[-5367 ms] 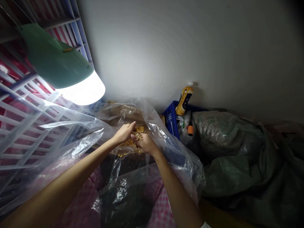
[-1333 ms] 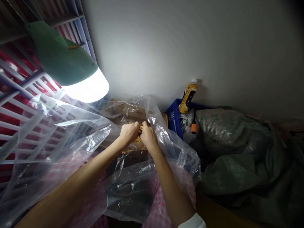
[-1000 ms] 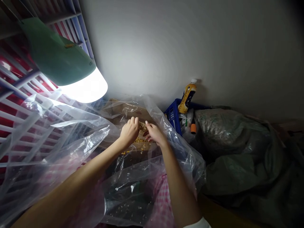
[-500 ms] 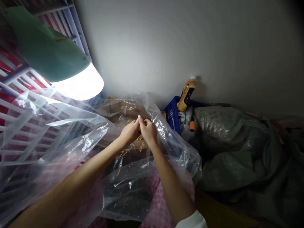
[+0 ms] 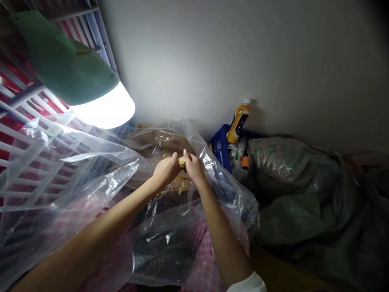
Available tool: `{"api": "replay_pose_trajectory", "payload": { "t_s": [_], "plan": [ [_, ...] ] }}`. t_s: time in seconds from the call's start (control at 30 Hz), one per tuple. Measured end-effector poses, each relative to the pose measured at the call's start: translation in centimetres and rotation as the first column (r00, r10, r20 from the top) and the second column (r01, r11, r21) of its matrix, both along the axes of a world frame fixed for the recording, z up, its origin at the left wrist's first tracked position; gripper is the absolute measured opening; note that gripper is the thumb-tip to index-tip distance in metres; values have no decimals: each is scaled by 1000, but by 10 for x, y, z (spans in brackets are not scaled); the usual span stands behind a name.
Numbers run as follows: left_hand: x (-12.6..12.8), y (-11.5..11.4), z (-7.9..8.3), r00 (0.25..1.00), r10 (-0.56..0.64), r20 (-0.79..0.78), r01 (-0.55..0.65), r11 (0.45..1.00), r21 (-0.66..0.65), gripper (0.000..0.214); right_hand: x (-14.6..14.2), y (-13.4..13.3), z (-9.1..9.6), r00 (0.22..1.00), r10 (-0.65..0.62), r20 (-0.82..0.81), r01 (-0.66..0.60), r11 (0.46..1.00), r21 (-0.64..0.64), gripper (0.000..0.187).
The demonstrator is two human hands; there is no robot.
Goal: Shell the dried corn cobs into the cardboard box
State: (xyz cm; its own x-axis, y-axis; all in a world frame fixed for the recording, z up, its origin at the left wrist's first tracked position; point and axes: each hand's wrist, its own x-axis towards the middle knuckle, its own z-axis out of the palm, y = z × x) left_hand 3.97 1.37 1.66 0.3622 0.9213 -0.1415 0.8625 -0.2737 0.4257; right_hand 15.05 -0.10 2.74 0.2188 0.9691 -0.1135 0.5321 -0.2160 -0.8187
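Corn cob (image 5: 181, 162) is held low over cardboard (image 5: 165, 140), inside clear plastic sheeting (image 5: 226, 190) — fingers of left hand (image 5: 165, 171) and right hand (image 5: 193, 168) are clenched on either end, with loose kernels (image 5: 182, 178) kept beneath.

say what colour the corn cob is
The corn cob is yellow, seen in the head view.

The person's left forearm (image 5: 100, 237) and right forearm (image 5: 223, 239) angle inward, bringing the left hand (image 5: 165, 171) and right hand (image 5: 193, 168) close together, just apart, knuckles up, fingers curled down, wrists slightly bent.
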Motion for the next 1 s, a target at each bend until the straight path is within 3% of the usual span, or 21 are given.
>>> {"api": "replay_pose_trajectory", "payload": {
  "t_s": [0.1, 0.23, 0.37, 0.47, 0.53, 0.63, 0.7, 0.77, 0.83, 1.0],
  "plan": [
    [1, -3, -4, 991, -113, -73, 118, 991, 65, 27, -2, -1, 0, 992, 14, 122, 0, 994, -112, 54],
    [1, -2, 0, 985, -171, 34, 170, 985, 30, 28, -7, -1, -2, 962, -78, 263, 86, 996, -16, 49],
    [-3, 6, 4, 988, -147, 47, 147, 989, 16, 20, -9, -1, 1, 972, -75, 224, 75, 997, 8, 50],
    [-8, 14, 5, 983, -110, 145, 118, 992, -52, 16, -2, 1, 4, 996, -73, 54, 75, 996, -50, 57],
    [-12, 19, 5, 964, -31, 263, 73, 986, -152, 20, 7, 3, 7, 977, -99, -191, 84, 993, -88, 63],
    [-15, 24, 9, 884, 99, 457, 43, 956, -290, 34, 21, 4, 12, 785, -124, -607, 51, 989, -136, 70],
    [-14, 24, 12, 783, 143, 606, 95, 934, -343, 39, 27, 3, 16, 639, -98, -763, -4, 991, -131, 73],
    [-12, 22, 15, 657, 159, 737, 192, 910, -368, 42, 29, -1, 21, 573, -52, -818, -44, 995, -94, 73],
    [-10, 18, 18, 562, 170, 809, 279, 882, -380, 44, 29, -4, 26, 556, -1, -831, -77, 996, -53, 74],
    [-9, 14, 22, 507, 195, 840, 331, 855, -399, 37, 29, -10, 32, 483, 92, -871, -145, 989, 24, 72]
  ]
}}
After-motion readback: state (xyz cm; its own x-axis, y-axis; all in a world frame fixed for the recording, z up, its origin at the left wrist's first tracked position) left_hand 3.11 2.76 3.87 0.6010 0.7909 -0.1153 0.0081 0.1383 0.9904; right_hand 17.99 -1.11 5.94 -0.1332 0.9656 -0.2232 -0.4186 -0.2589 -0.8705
